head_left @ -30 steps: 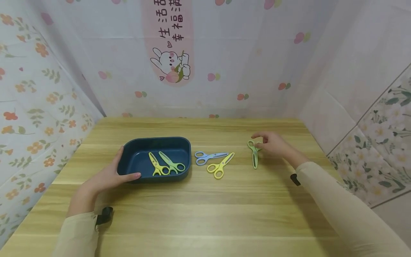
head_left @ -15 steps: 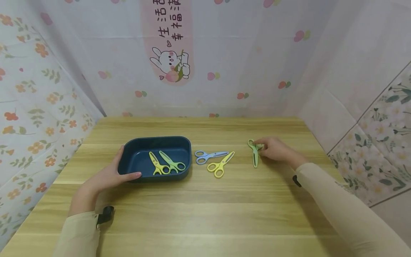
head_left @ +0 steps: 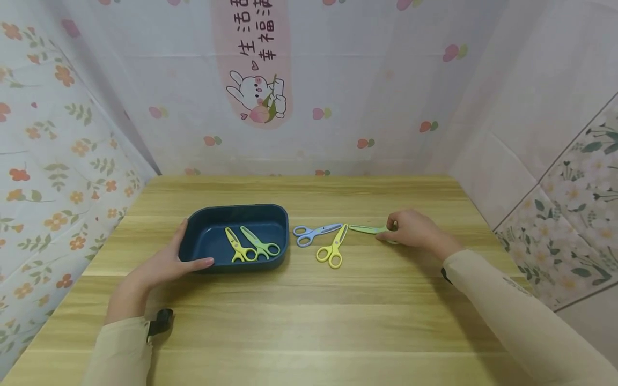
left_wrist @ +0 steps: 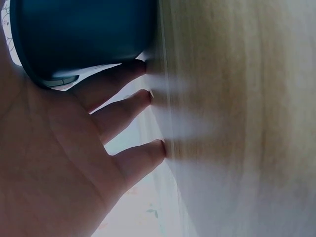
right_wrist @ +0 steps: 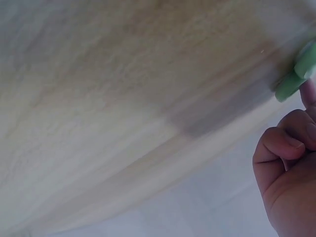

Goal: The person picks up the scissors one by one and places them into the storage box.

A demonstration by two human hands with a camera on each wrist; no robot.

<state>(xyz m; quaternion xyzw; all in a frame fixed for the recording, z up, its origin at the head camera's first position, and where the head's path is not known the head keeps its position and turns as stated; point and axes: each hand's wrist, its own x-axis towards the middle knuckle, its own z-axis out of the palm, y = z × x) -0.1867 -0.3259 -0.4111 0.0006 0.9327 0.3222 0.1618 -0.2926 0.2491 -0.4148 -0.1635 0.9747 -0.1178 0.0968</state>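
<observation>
My left hand [head_left: 166, 262] steadies the left end of a dark blue plastic box [head_left: 232, 268], thumb along the front rim. In the left wrist view its fingers [left_wrist: 121, 116] are spread, tips at the table beside the box [left_wrist: 84, 29]. Inside the box lie yellow scissors [head_left: 236, 245] and green scissors [head_left: 256, 241]. My right hand [head_left: 412, 229] pinches another pair of green scissors [head_left: 364, 229] by the handles, blades toward the left. The right wrist view shows part of the green handle [right_wrist: 296, 74] at the fingers. Beside the box are blue scissors [head_left: 316, 233] and yellow scissors [head_left: 333, 249].
A wood-grain table [head_left: 309, 321] bears everything. Behind it hangs a white curtain [head_left: 362, 96] with a rabbit print, and floral cloths [head_left: 63, 161] stand close at the sides.
My right hand has taken hold of the green scissors, which have swung from pointing toward me to pointing left. The loose yellow scissors have turned slightly. The left hand has stayed put.
</observation>
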